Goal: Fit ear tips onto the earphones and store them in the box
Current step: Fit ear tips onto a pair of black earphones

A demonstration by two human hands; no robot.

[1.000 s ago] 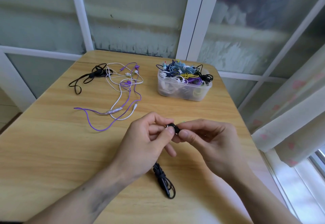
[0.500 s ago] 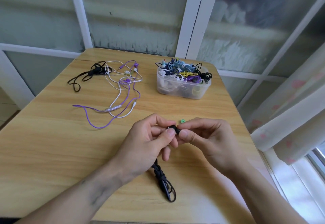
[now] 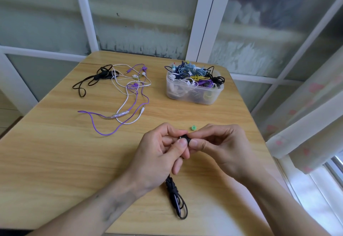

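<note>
On the light wooden table (image 3: 55,161), a loose black earphone cable (image 3: 92,80) lay at the far left, its loops just touching a tangle of white and purple earphone cables (image 3: 130,94) that trailed toward the near side. Nearer the middle, the left hand (image 3: 157,157) pinched a small black earbud (image 3: 184,139) between thumb and curled fingers, a grip closed on the bud from the left. From under that hand a bundled black earphone cord (image 3: 175,196) hung down and rested on the table. The right hand (image 3: 219,148) met the left at the same bud, its thumb and forefinger pinching the black tip end from the right, so both hands held the 1 piece above the table. Just beyond the fingertips a small green ear tip (image 3: 193,128) sat alone on the wood. Farther back and to the right stood a clear plastic box (image 3: 194,94), heaped with coiled earphones in blue, black, yellow, purple and white. A pale curtain (image 3: 306,124) hung off the right edge.
</note>
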